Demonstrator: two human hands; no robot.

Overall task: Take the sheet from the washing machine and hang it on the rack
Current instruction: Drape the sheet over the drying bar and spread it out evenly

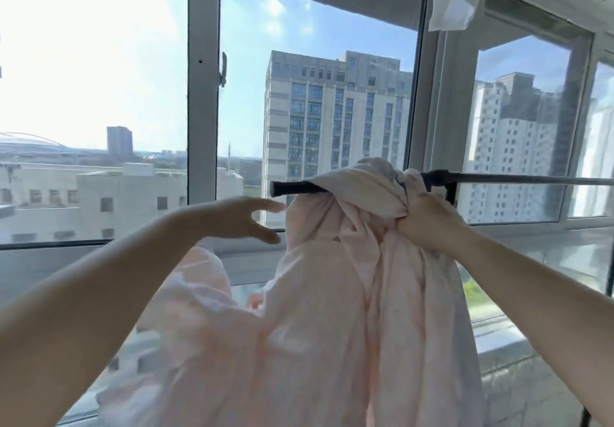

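While most of the pale pink sheet (332,310) hangs in a thick, twisted bundle nearest the camera, only its top is draped over the rack bar (292,188), close to the bar's capped left end. A bunched fold just below the bar is gripped in the right hand (428,224), whose fingers are curled tightly round the cloth. Nothing is held by the left hand (246,217); its fingers are spread and straight, just left of the bundle. The bar's long axis runs left to right, most of its bare length lying to the right, so spreading is probably to be done that way. Beyond, window glass (315,61) and tall buildings (332,114) are seen.
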